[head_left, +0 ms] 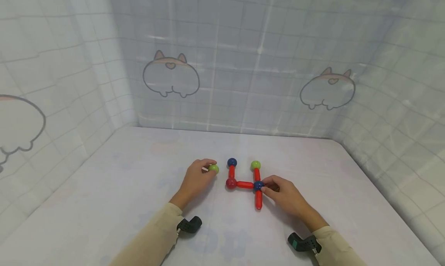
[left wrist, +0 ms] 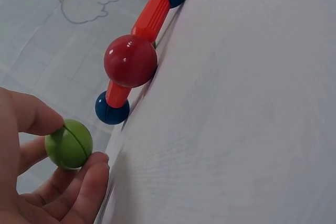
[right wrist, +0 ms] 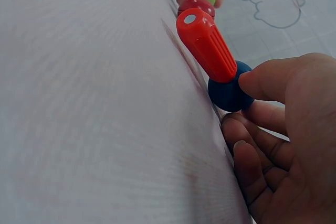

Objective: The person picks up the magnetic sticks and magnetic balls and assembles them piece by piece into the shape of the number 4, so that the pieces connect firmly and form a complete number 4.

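My left hand [head_left: 196, 178] pinches a green ball [left wrist: 69, 144] between thumb and fingers, left of a joined figure of balls and red rods. With thumb and fingertips, my right hand [head_left: 286, 194] holds the blue ball [head_left: 258, 186] at the figure's right junction. From that ball one red rod [head_left: 259, 200] points toward me, its near end bare with a pale round tip in the right wrist view. Another rod leads away to a second green ball [head_left: 255, 165]. A sideways rod [head_left: 245, 185] joins a larger red ball [head_left: 231, 183], whose own rod ends in a blue ball [head_left: 232, 162].
The figure lies on a table covered with a pale cloth [head_left: 146, 235]. Whitish grid-patterned curtains [head_left: 243, 65] with printed animal drawings stand behind and on both sides. A dark wrist device [head_left: 189, 224] sits on each beige sleeve.
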Demonstrator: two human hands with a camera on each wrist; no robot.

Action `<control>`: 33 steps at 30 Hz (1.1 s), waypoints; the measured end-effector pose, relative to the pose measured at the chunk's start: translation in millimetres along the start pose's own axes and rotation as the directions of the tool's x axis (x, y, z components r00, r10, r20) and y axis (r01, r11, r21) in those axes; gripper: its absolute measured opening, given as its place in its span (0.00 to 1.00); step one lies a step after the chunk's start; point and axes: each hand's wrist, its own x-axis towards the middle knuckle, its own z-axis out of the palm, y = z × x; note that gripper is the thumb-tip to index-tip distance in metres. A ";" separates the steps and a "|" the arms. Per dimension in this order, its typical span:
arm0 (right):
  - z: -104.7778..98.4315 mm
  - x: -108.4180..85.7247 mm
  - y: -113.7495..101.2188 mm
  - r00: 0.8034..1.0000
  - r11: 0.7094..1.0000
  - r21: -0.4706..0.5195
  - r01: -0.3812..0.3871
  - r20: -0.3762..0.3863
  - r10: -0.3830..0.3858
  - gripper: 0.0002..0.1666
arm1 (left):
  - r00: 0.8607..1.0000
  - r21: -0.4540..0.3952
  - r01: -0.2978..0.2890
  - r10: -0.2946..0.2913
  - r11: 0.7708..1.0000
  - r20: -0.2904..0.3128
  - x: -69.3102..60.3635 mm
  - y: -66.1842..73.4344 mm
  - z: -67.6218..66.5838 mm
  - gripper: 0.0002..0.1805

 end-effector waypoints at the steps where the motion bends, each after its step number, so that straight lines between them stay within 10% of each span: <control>1: 0.1 0.2 0.0 1.000 1.000 0.001 0.001 0.001 -0.001 0.13 | 1.000 -0.003 0.012 -0.012 1.000 0.003 0.2 0.6 -0.2 0.16; 14: -1.0 1.5 -0.2 1.000 1.000 -0.010 0.008 -0.005 -0.008 0.13 | 0.994 -0.231 0.050 -0.027 0.972 0.103 2.5 11.3 -4.7 0.19; 33: -1.7 4.3 -2.8 1.000 1.000 0.023 0.000 0.011 0.000 0.13 | 0.989 -0.192 0.062 -0.035 0.980 0.142 1.5 25.6 -6.2 0.22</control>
